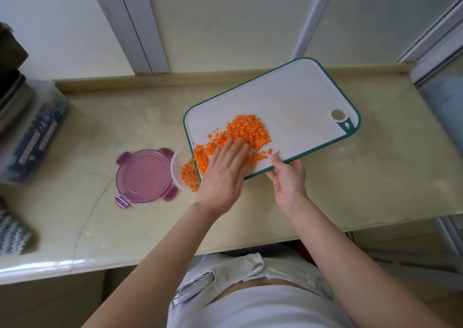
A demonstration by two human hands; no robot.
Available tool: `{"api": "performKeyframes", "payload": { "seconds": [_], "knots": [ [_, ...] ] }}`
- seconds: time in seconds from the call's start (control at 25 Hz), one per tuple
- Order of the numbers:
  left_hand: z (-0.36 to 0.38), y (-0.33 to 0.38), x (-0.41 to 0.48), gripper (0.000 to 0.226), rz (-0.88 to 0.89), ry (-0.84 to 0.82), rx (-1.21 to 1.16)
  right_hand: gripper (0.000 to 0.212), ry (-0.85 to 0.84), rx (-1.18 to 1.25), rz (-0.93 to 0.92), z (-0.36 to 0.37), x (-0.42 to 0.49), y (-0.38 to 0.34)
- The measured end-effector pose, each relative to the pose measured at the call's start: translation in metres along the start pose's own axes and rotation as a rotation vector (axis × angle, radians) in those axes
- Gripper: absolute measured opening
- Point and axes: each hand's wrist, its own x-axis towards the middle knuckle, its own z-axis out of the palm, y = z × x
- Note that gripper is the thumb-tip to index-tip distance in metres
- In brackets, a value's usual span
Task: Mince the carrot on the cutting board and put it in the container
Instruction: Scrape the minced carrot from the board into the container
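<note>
A white cutting board (288, 107) with a teal rim is tilted, its lower left corner over a clear round container (175, 169). A heap of minced carrot (248, 129) lies on the board. More carrot bits (189, 176) sit inside the container. My left hand (223, 174) lies flat with straight fingers on the carrot near the board's lower corner. My right hand (288, 179) grips the board's near edge, thumb on top and fingers underneath. Most of the container is hidden by the board and my left hand.
A purple clip-on lid (144, 176) lies on the counter just left of the container. Stacked boxes (27, 127) stand at the far left, and a knitted cloth (12, 232) lies at the left front. The counter's front edge (225, 247) runs close to my body.
</note>
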Motion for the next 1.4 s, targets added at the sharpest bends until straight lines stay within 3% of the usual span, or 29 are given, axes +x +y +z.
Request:
{"api": "performKeyframes", "payload": {
  "seconds": [0.08,0.32,0.88,1.0,1.12,1.4],
  "knots": [
    [0.006,0.008,0.003,0.052,0.063,-0.051,-0.002,0.03,-0.007,0.022,-0.019,0.001,-0.001,-0.002],
    [0.016,-0.002,-0.004,0.052,0.022,-0.06,0.036,0.031,0.035,0.021,-0.033,-0.001,0.005,-0.007],
    [0.007,-0.028,-0.018,0.057,-0.359,0.026,0.155,0.021,0.052,-0.053,-0.052,0.001,0.007,-0.011],
    [-0.002,-0.001,0.002,0.056,-0.149,0.036,-0.023,0.024,0.049,-0.041,-0.062,0.001,0.006,-0.009],
    [0.001,0.029,0.022,0.054,0.107,-0.044,-0.051,0.029,0.025,-0.015,-0.101,0.001,0.005,-0.007],
    [0.02,0.022,0.009,0.055,0.118,-0.12,-0.002,0.027,0.042,0.046,-0.103,-0.002,0.004,-0.01]
  ]
}}
